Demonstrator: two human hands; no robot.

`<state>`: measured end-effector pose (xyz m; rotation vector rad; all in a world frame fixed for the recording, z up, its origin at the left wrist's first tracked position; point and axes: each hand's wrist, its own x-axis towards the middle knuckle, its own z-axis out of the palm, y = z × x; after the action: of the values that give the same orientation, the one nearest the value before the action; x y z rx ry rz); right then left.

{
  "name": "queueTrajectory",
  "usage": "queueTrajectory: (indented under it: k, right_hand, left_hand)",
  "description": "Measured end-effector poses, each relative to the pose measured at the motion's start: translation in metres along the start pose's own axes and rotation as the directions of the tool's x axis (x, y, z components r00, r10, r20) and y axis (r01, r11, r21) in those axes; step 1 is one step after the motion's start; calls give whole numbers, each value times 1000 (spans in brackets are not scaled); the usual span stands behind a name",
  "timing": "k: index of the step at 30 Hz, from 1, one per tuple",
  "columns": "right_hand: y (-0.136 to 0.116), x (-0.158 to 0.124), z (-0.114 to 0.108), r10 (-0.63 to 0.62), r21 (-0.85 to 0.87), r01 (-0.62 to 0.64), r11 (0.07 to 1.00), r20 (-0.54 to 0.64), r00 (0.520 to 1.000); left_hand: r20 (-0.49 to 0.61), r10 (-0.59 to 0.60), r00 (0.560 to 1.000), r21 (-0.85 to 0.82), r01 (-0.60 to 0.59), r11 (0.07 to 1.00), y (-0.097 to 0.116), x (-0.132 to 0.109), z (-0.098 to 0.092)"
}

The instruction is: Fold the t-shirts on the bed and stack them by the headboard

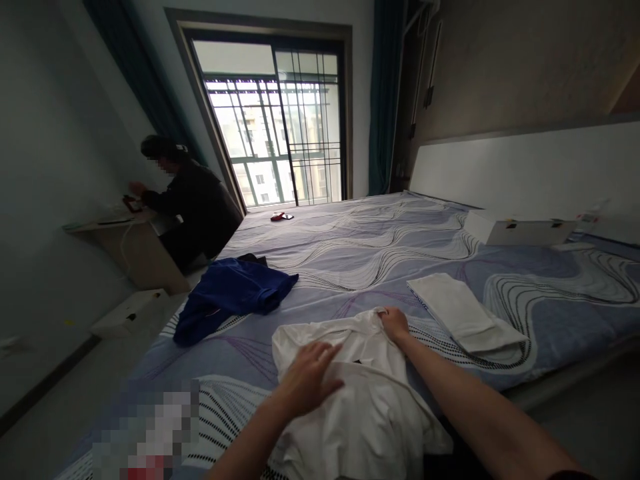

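Note:
A white shirt (360, 407) lies spread on the bed (380, 253) in front of me. My left hand (307, 377) rests flat on its upper left part, fingers stretched out. At the shirt's far edge, my right hand (394, 324) is closed, pinching the fabric near the collar. A folded white garment (463, 312) lies just right of my right hand. A crumpled blue garment (233, 293) sits on the bed's left side, beyond my left hand.
A white box (520, 230) lies near the headboard. A small red and dark object (281, 216) sits at the far end of the bed. A person in dark clothes (193, 203) sits at a desk (125, 233) by the window. Another white box (130, 312) is on the floor.

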<state>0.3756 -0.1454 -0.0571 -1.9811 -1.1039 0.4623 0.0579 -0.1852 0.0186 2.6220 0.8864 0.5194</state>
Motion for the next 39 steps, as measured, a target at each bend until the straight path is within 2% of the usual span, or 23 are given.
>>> queueTrajectory:
  k: [2, 4, 6, 9, 11, 12, 14, 15, 18, 21, 24, 27, 29, 32, 34, 36, 39]
  right_hand:
    - [9, -3, 5, 8, -81, -10, 997, -24, 1000]
    - [15, -2, 5, 12, -140, -15, 990, -22, 1000]
    - [18, 3, 4, 19, -178, -19, 984, 1, 1000]
    - [18, 9, 4, 36, -212, -31, 977, 20, 999]
    - [16, 8, 5, 40, -227, -35, 973, 17, 999]
    - [14, 5, 5, 37, -232, -32, 972, 14, 999]
    - [11, -3, 5, 13, -245, -10, 969, 11, 1000]
    - [10, -7, 5, -7, -255, 10, 967, 13, 1000]
    - [7, -21, 1, -70, -307, 79, 949, 39, 997]
    - [6, -28, -3, -102, -368, 113, 923, 48, 994]
    - [7, -26, -4, -115, -451, 121, 884, 41, 993]
    - [6, -13, -3, -108, -533, 118, 838, 50, 993]
    - [4, 1, 0, -96, -551, 110, 827, 55, 994]
    - [2, 29, 8, -81, -563, 100, 821, 59, 995]
    - [0, 51, 14, -73, -573, 93, 814, 57, 996]
    - [-4, 76, 22, -69, -584, 87, 807, 53, 996]
    - [-10, 118, 37, -77, -600, 87, 795, 42, 996]
  left_hand:
    - [242, -21, 970, -6, 23, 1000, 22, -16, 21]
    - [347, -106, 932, -7, 116, 993, 34, -40, 25]
    - [415, -131, 900, -85, 182, 980, 40, -66, 11]
    - [504, -124, 855, -227, 270, 936, 42, -98, -26]
    - [471, -205, 858, -219, 339, 915, 35, -106, -45]
    - [405, -271, 873, -201, 374, 905, 26, -106, -50]
    - [197, -412, 890, -192, 447, 874, -3, -95, -51]
    - [86, -471, 878, -204, 478, 854, -21, -86, -48]
    - [-177, -586, 791, -152, 567, 810, -79, -49, -25]
    - [-310, -609, 731, -68, 621, 781, -117, -14, 2]
    - [-325, -570, 755, -49, 588, 807, -135, 7, 18]
    - [-304, -521, 798, -50, 533, 845, -151, 18, 22]
    - [-321, -533, 783, -67, 543, 837, -165, 25, 20]
    - [-380, -587, 715, -79, 607, 791, -191, 42, 17]
    - [-404, -606, 685, -73, 636, 768, -210, 58, 14]
    - [-408, -609, 680, -60, 646, 761, -231, 78, 11]
    - [-402, -595, 696, -31, 639, 769, -266, 112, 3]
